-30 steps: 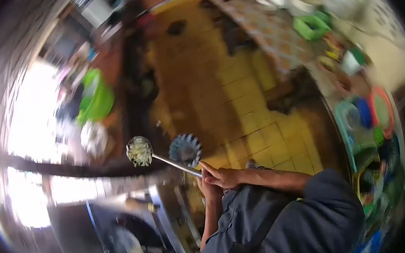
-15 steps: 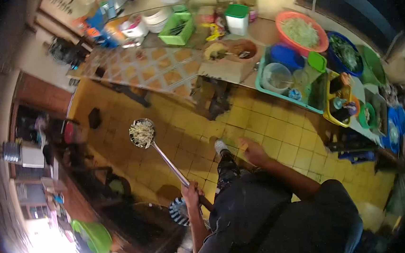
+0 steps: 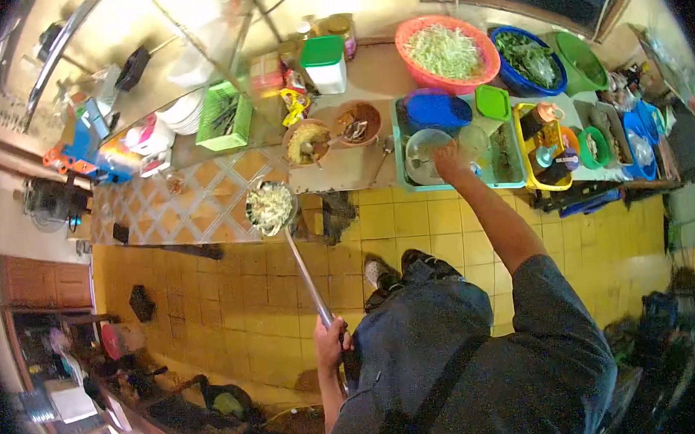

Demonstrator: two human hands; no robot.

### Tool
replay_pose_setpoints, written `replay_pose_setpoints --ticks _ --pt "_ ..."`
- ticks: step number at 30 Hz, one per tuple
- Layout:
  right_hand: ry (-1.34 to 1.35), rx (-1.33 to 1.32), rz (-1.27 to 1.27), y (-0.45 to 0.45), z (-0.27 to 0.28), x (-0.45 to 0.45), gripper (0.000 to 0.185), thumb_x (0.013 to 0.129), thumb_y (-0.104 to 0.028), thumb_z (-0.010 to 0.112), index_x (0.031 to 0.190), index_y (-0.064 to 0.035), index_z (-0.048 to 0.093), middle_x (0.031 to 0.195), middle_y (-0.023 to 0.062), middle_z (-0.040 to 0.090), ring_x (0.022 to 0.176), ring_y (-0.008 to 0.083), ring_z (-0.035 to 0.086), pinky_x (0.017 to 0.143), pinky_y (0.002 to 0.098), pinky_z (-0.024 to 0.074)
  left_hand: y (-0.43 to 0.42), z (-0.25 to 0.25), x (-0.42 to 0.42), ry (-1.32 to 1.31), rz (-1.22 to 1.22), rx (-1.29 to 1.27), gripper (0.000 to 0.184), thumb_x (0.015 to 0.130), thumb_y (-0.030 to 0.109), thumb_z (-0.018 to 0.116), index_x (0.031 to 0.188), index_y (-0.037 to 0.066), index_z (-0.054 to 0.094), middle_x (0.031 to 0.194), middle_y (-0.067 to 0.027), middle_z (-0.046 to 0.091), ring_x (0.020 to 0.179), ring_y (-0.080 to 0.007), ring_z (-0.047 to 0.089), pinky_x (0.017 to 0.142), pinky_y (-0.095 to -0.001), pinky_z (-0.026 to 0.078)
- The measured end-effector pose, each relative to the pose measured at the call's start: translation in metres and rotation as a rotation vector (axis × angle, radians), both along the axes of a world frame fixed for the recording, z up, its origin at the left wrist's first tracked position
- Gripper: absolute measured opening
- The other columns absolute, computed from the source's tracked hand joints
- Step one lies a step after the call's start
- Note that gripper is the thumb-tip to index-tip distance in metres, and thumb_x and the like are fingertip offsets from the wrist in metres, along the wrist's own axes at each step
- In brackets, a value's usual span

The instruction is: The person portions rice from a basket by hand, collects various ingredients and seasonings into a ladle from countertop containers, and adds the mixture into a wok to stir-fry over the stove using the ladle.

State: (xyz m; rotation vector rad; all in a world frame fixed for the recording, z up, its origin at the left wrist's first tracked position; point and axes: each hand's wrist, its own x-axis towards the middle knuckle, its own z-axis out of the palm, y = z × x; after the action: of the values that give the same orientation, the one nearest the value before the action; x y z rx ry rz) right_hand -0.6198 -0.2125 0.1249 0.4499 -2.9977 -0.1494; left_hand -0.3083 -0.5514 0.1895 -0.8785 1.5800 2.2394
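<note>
My left hand [image 3: 332, 343] is wrapped round the long metal handle of a ladle [image 3: 306, 273]. The ladle's bowl holds pale shredded food [image 3: 270, 207] and hangs at the edge of the tiled table. My right hand [image 3: 449, 162] reaches over a round clear container [image 3: 428, 156], which stands in a turquoise tray [image 3: 407, 181]. Its fingers are blurred, so what they touch or hold cannot be made out. A blue lid [image 3: 439, 112] and a green-lidded box [image 3: 493, 103] lie in the same tray.
A coral basin of shredded cabbage [image 3: 445, 53], a blue basin of greens [image 3: 529, 60] and a yellow basket of bottles [image 3: 543, 146] stand to the right. Two brown bowls, one of them [image 3: 307, 143], and a green cutlery basket [image 3: 223, 117] stand leftward. Yellow floor tiles [image 3: 437, 216] lie below.
The view has turned from the stove side to the long table. My right hand has left the ladle handle and moved over the turquoise tray. The ladle is now by the table edge.
</note>
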Motion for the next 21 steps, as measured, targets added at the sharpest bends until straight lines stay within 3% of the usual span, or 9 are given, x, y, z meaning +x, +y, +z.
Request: replay_pose_setpoints --ticks 4,6,12,15,16,18,19,20,21 --pt "-0.075 0.089 -0.027 0.013 -0.014 -0.007 0.012 0.074 -0.014 0.055 0.081 -0.0093 0.064 0.088 0.0126 0.062 0.101 0.0300 0.055 0.077 0.0416 0.0470 -0.001 0.013 -0.031 -0.045 -0.130 -0.024 0.020 0.084 0.016 0.054 0.087 0.006 0.037 0.061 -0.0055 0.044 0.035 -0.0126 0.041 0.034 -0.0280 0.038" --pt "-0.314 -0.069 -0.239 0.010 0.017 -0.005 0.010 0.075 -0.014 0.055 0.073 -0.0092 0.064 0.081 0.0148 0.062 0.090 0.0299 0.060 0.067 0.0378 0.0506 0.003 0.018 -0.047 -0.054 -0.183 -0.038 0.021 0.084 0.016 0.055 0.087 0.006 0.037 0.062 -0.0057 0.045 0.035 -0.0124 0.041 0.034 -0.0276 0.038" --pt "-0.167 -0.111 -0.062 0.031 0.000 0.005 0.011 0.077 -0.012 0.054 0.072 -0.0052 0.062 0.075 0.0144 0.060 0.066 0.0287 0.062 0.055 0.0379 0.0507 0.024 0.038 -0.089 -0.096 -0.238 -0.045 0.019 0.083 0.013 0.054 0.089 0.007 0.038 0.060 -0.0050 0.047 0.034 -0.0123 0.040 0.032 -0.0261 0.035" --pt "-0.285 -0.098 -0.137 0.015 -0.010 -0.010 0.010 0.075 -0.010 0.054 0.067 -0.0073 0.058 0.070 0.0105 0.056 0.064 0.0265 0.060 0.053 0.0354 0.0489 0.039 0.046 -0.106 -0.092 -0.210 -0.015 0.018 0.083 0.011 0.055 0.090 0.007 0.039 0.058 -0.0041 0.046 0.033 -0.0123 0.040 0.032 -0.0255 0.033" --pt "-0.289 -0.100 -0.137 0.014 -0.015 -0.010 0.010 0.075 -0.010 0.054 0.067 -0.0073 0.058 0.070 0.0105 0.056 0.064 0.0265 0.060 0.053 0.0354 0.0489 0.042 0.047 -0.115 -0.074 -0.204 -0.016 0.018 0.083 0.010 0.055 0.090 0.007 0.039 0.057 -0.0036 0.045 0.033 -0.0122 0.040 0.032 -0.0252 0.033" --pt "-0.014 -0.105 0.006 0.010 -0.026 0.003 0.002 0.072 -0.009 0.055 0.071 -0.0085 0.056 0.071 0.0091 0.055 0.062 0.0248 0.058 0.051 0.0348 0.0472 0.047 0.049 -0.124 -0.083 -0.226 -0.011 0.019 0.083 0.009 0.056 0.090 0.006 0.039 0.057 -0.0033 0.044 0.033 -0.0118 0.039 0.031 -0.0252 0.033" --pt "0.057 -0.122 0.119 0.009 0.023 0.009 0.010 0.072 -0.010 0.055 0.081 -0.0068 0.057 0.078 0.0113 0.058 0.065 0.0245 0.059 0.051 0.0344 0.0471 0.052 0.051 -0.129 -0.117 -0.244 -0.046 0.019 0.083 0.009 0.056 0.089 0.006 0.039 0.056 -0.0030 0.043 0.033 -0.0117 0.039 0.031 -0.0253 0.032" --pt "0.046 -0.126 0.120 0.013 0.019 0.003 0.010 0.072 -0.010 0.055 0.081 -0.0068 0.057 0.078 0.0113 0.058 0.065 0.0245 0.059 0.051 0.0344 0.0471 0.057 0.054 -0.134 -0.150 -0.263 -0.082 0.019 0.083 0.009 0.057 0.089 0.006 0.039 0.056 -0.0028 0.043 0.032 -0.0116 0.038 0.032 -0.0254 0.032" --pt "-0.262 -0.103 0.120 0.019 0.014 -0.007 0.011 0.072 -0.010 0.054 0.082 -0.0069 0.057 0.080 0.0122 0.059 0.066 0.0241 0.059 0.051 0.0342 0.0474 0.063 0.057 -0.138 -0.162 -0.259 -0.084 0.019 0.083 0.009 0.057 0.089 0.006 0.039 0.056 -0.0028 0.043 0.032 -0.0116 0.038 0.032 -0.0254 0.032"
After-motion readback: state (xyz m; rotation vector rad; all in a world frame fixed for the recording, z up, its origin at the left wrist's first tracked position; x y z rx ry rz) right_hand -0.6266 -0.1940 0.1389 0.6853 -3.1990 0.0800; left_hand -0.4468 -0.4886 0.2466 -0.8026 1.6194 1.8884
